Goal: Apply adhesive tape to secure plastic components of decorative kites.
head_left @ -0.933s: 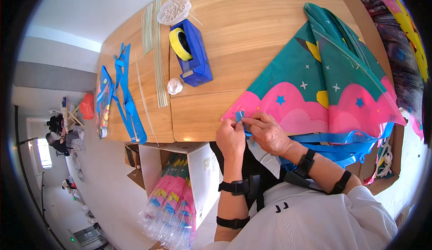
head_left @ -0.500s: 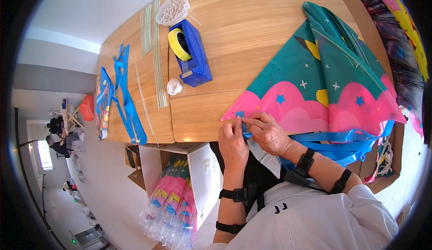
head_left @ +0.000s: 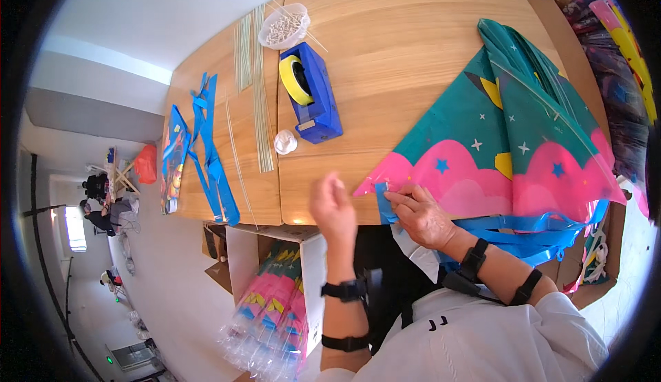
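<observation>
A kite [head_left: 451,182] in green and pink, printed with stars and clouds, lies partly folded on the right of the table. At its near left corner, a blue ribbon [head_left: 384,203] crosses the pink edge. My right hand [head_left: 425,218] is closed on that ribbon, thumb and fingertips pinching it against the corner. Left of the corner and apart from it, my left hand [head_left: 334,206] hovers by the table edge, smeared by motion; its fingers look bent, but their grip is unclear. Beyond it stand a blue tape dispenser [head_left: 323,110] with a yellow roll and a small white round object [head_left: 285,142].
Thin rods [head_left: 261,100] and a bowl of small white pieces [head_left: 284,27] lie at the back left, near blue ribbons [head_left: 213,162]. A white box [head_left: 313,258] with packed kites stands below the table edge. More blue ribbon [head_left: 530,234] hangs at the right.
My left hand has let go of the ribbon and moved left, away from the kite's corner. My right hand stays at the ribbon. The whole view has shifted slightly.
</observation>
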`<state>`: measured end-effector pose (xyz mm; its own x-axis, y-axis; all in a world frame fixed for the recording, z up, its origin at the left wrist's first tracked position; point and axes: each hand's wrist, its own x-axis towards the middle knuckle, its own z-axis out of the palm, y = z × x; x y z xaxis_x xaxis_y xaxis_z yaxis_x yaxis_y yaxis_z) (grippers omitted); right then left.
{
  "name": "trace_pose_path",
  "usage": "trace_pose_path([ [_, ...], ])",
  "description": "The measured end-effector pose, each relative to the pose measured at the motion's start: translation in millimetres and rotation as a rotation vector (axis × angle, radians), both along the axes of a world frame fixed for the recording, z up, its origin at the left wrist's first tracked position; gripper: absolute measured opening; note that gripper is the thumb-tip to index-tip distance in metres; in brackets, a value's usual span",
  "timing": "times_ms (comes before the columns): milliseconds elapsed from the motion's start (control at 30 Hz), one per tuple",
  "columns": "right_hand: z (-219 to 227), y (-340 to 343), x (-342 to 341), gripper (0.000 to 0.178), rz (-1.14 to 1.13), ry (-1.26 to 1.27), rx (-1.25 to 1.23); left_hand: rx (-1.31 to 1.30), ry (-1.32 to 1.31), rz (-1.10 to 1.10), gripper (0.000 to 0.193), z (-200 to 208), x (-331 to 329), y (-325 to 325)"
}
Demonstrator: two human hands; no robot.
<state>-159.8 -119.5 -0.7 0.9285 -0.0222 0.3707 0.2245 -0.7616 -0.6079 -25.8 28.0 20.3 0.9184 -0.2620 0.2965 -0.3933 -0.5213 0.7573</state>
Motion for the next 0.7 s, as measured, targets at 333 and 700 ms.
trace_pose_path([
  [333, 1, 0, 2, 0.027, 0.015, -0.008, 0.002, -0.309, 0.805, 0.123, 0.009, 61, 151, -27],
  [700, 0, 1, 3, 0.026, 0.024, -0.007, 0.018, -0.542, 0.846, 0.061, 0.009, 57, 149, -26],
])
